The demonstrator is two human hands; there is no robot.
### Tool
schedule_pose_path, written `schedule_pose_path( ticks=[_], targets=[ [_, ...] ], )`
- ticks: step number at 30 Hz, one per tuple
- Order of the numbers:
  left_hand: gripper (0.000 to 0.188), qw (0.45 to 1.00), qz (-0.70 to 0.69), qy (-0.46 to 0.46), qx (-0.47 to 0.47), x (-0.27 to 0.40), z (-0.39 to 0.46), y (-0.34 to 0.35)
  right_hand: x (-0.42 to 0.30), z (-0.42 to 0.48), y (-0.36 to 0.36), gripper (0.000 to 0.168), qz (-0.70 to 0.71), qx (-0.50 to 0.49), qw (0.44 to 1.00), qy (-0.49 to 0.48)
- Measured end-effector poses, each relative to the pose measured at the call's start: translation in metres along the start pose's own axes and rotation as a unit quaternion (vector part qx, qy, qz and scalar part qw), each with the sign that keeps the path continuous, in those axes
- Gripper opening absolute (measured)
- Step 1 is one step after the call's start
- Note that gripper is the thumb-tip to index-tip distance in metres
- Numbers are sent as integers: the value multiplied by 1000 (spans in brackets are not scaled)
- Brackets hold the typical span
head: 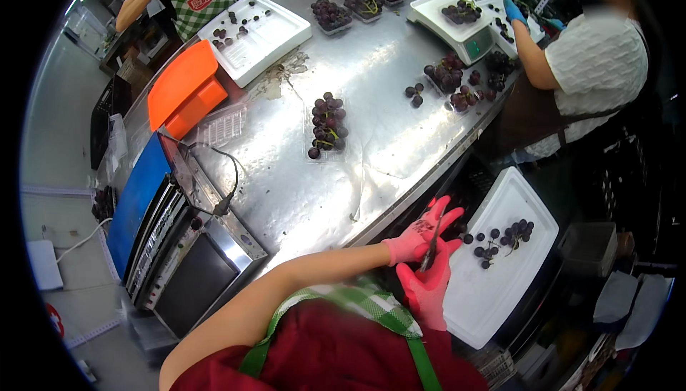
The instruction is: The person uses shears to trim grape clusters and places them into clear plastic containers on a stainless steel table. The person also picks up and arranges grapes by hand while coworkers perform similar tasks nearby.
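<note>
Both my hands wear pink gloves and are close together beside a white foam tray (474,305). My left hand (420,235) has its fingers spread, with no object visible in it. In my right hand (431,289) is a slim pair of metal scissors (430,252), its blades pointing up past the left palm. Loose dark grapes and a small grape cluster (517,233) lie in the foam tray to the right of my hands. On the metal table, a clear plastic punnet (321,158) holds a bunch of dark grapes (328,123).
A wrapping machine (198,278) and orange scoop-shaped container (185,88) are on the left. Another foam tray (273,43), filled punnets (332,16) and a digital scale (474,43) stand farther back. One person (193,0) holds grapes opposite; another (584,64), blue-gloved, works at right.
</note>
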State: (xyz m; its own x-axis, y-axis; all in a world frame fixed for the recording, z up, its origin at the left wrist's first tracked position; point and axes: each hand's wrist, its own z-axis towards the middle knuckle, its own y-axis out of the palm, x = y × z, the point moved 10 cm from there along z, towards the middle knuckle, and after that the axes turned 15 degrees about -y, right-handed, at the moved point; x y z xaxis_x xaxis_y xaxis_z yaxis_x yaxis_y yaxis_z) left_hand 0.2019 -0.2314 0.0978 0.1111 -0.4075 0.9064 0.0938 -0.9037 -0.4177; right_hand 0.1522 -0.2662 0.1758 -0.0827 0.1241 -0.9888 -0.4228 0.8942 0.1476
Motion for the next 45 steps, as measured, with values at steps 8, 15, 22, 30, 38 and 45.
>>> schedule_pose_path(
  ticks=[8,15,22,30,38,45],
  targets=[
    [38,931,-47,-265,248,-127,-64,-112,37,30,9,52,-145,-57,988,3],
    [47,760,-421,-430,245,-222,-82,-145,116,127,30,72,-541,-130,825,-91],
    [55,649,-585,-408,264,-244,-75,-162,139,198,83,58,-635,-114,732,-217],
    [36,628,-610,-420,238,-268,-71,-166,151,188,190,28,-533,-283,745,-284],
    [25,621,-619,-415,245,-264,-74,-169,139,217,210,22,-328,-266,884,-200],
    [24,628,-603,-429,241,-263,-71,-169,159,213,209,20,104,-200,971,79]
  ],
)
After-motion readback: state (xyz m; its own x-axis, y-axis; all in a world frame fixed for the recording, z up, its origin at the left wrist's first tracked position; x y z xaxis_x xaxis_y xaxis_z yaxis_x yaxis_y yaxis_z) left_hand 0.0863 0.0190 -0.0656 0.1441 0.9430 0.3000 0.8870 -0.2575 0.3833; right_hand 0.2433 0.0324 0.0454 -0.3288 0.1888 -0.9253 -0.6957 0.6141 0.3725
